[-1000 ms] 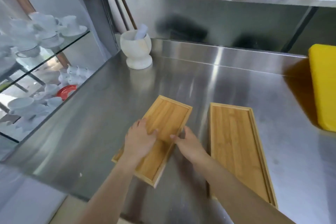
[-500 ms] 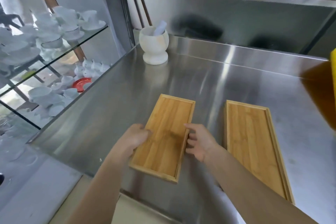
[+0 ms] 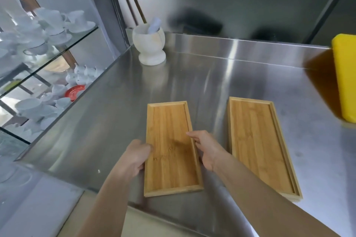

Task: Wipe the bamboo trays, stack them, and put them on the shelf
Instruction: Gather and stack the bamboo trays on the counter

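- Our left hand and right hand grip the long edges of the near bamboo tray, fingers closed on it.
- It lies on the steel bench, apart from the second tray.

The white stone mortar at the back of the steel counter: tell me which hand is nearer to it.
Left. The left hand sits more directly below the white stone mortar; the right hand is further right.
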Demonstrator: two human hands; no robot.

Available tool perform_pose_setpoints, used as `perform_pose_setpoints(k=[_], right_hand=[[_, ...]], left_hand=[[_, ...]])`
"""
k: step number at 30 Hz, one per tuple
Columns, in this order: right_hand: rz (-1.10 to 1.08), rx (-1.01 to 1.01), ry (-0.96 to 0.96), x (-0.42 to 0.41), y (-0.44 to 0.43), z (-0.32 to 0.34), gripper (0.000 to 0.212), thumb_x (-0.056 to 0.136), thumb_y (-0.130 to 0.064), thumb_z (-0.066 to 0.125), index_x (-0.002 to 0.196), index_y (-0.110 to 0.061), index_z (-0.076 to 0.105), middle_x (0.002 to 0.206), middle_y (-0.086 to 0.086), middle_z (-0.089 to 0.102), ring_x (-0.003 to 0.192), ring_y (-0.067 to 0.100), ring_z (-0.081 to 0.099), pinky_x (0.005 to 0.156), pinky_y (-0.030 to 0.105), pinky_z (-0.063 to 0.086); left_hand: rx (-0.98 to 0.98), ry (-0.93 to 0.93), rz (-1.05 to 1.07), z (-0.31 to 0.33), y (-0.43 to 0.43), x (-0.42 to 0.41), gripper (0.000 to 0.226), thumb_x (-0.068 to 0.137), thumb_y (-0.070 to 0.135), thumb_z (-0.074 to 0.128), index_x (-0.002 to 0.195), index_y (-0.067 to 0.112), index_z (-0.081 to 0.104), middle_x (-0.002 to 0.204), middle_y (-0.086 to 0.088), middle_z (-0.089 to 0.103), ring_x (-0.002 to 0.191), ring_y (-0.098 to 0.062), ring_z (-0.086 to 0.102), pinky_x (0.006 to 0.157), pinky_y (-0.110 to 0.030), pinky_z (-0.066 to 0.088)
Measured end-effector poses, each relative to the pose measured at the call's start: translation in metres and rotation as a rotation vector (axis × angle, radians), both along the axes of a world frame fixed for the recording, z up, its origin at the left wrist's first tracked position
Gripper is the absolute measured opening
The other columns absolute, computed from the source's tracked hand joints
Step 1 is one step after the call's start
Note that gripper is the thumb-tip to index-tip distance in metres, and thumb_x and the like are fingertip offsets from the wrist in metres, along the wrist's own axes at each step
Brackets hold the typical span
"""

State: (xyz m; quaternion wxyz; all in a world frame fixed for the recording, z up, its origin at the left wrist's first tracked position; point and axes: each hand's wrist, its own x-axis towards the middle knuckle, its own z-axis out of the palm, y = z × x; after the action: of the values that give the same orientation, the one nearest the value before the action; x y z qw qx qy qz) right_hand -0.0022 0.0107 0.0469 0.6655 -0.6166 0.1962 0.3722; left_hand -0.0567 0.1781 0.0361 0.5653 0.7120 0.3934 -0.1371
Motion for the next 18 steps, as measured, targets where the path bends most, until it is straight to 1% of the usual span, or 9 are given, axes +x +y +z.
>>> perform_pose_setpoints(k=[2, 3, 5, 7, 8, 10, 13, 15, 18], right_hand=[[-0.023, -0.010, -0.016, -0.004, -0.003, -0.002, 0.058, 0.081, -0.028, 0.063, 0.134, -0.016, 0.041, 0.142, 0.003, 0.042, 0.130, 0.023, 0.036, 0.109, 0.044, 0.023], [-0.034, -0.022, -0.036, -0.006, -0.005, -0.003, 0.056, 0.082, -0.028, 0.062, 0.133, -0.017, 0.042, 0.141, 0.003, 0.043, 0.129, 0.023, 0.036, 0.109, 0.045, 0.024], [-0.056, -0.031, -0.093, -0.006, -0.009, -0.003, 0.053, 0.084, -0.025, 0.060, 0.134, -0.018, 0.041, 0.139, 0.003, 0.044, 0.128, 0.023, 0.037, 0.108, 0.046, 0.025], [-0.085, -0.066, -0.164, -0.004, -0.015, -0.002, 0.051, 0.087, -0.016, 0.057, 0.135, -0.016, 0.040, 0.138, 0.004, 0.045, 0.129, 0.024, 0.037, 0.110, 0.046, 0.026], [-0.093, -0.102, -0.190, -0.003, -0.016, -0.001, 0.049, 0.088, -0.011, 0.055, 0.135, -0.015, 0.042, 0.137, 0.005, 0.047, 0.128, 0.025, 0.039, 0.110, 0.045, 0.027], [-0.084, -0.190, -0.205, -0.002, -0.018, -0.001, 0.042, 0.088, -0.003, 0.052, 0.129, -0.012, 0.049, 0.131, 0.007, 0.052, 0.122, 0.028, 0.045, 0.109, 0.046, 0.033], [-0.067, -0.250, -0.185, -0.002, -0.021, -0.002, 0.020, 0.088, 0.000, 0.050, 0.096, -0.009, 0.066, 0.112, 0.013, 0.063, 0.106, 0.029, 0.055, 0.101, 0.045, 0.042], [-0.062, -0.264, -0.224, -0.003, -0.025, 0.001, 0.022, 0.089, 0.000, 0.049, 0.078, -0.009, 0.066, 0.103, 0.016, 0.065, 0.101, 0.030, 0.057, 0.095, 0.041, 0.044], [0.010, -0.373, -0.439, -0.005, -0.033, 0.007, 0.021, 0.092, -0.009, 0.047, 0.088, -0.001, 0.067, 0.095, 0.015, 0.067, 0.089, 0.022, 0.061, 0.076, 0.028, 0.047]], left_hand=[[0.051, -0.025, -0.017, -0.001, -0.002, -0.001, 0.014, 0.087, 0.000, 0.048, 0.075, 0.001, 0.055, 0.063, -0.010, 0.046, 0.050, -0.020, 0.043, 0.051, -0.028, 0.032], [0.081, -0.039, -0.027, -0.001, -0.002, -0.002, 0.014, 0.087, 0.000, 0.049, 0.075, 0.002, 0.054, 0.063, -0.009, 0.043, 0.050, -0.018, 0.039, 0.048, -0.025, 0.029], [0.093, -0.070, -0.022, 0.000, 0.000, -0.004, 0.015, 0.087, -0.005, 0.052, 0.074, 0.000, 0.057, 0.065, -0.010, 0.051, 0.052, -0.019, 0.046, 0.043, -0.022, 0.035], [-0.030, -0.088, 0.059, 0.002, 0.003, -0.007, 0.009, 0.085, -0.010, 0.056, 0.087, -0.005, 0.062, 0.080, -0.015, 0.066, 0.066, -0.021, 0.062, 0.047, -0.027, 0.049], [-0.106, -0.092, 0.109, 0.003, 0.005, -0.008, 0.015, 0.083, -0.011, 0.059, 0.096, -0.004, 0.061, 0.088, -0.016, 0.068, 0.075, -0.022, 0.065, 0.054, -0.030, 0.052], [-0.246, -0.112, 0.167, 0.005, 0.008, -0.009, 0.026, 0.080, -0.011, 0.062, 0.104, -0.003, 0.057, 0.093, -0.017, 0.069, 0.082, -0.024, 0.067, 0.062, -0.034, 0.052], [-0.382, -0.123, 0.132, 0.007, 0.008, -0.010, 0.026, 0.082, -0.008, 0.061, 0.107, -0.006, 0.059, 0.087, -0.017, 0.073, 0.075, -0.023, 0.071, 0.061, -0.032, 0.056], [-0.442, -0.155, 0.103, 0.012, 0.006, -0.010, 0.017, 0.083, -0.006, 0.059, 0.100, -0.007, 0.064, 0.074, -0.012, 0.076, 0.063, -0.018, 0.073, 0.054, -0.027, 0.059], [-0.472, -0.244, 0.077, 0.019, 0.001, -0.008, 0.015, 0.082, -0.007, 0.058, 0.095, -0.004, 0.067, 0.076, -0.011, 0.077, 0.065, -0.016, 0.074, 0.056, -0.023, 0.060]])
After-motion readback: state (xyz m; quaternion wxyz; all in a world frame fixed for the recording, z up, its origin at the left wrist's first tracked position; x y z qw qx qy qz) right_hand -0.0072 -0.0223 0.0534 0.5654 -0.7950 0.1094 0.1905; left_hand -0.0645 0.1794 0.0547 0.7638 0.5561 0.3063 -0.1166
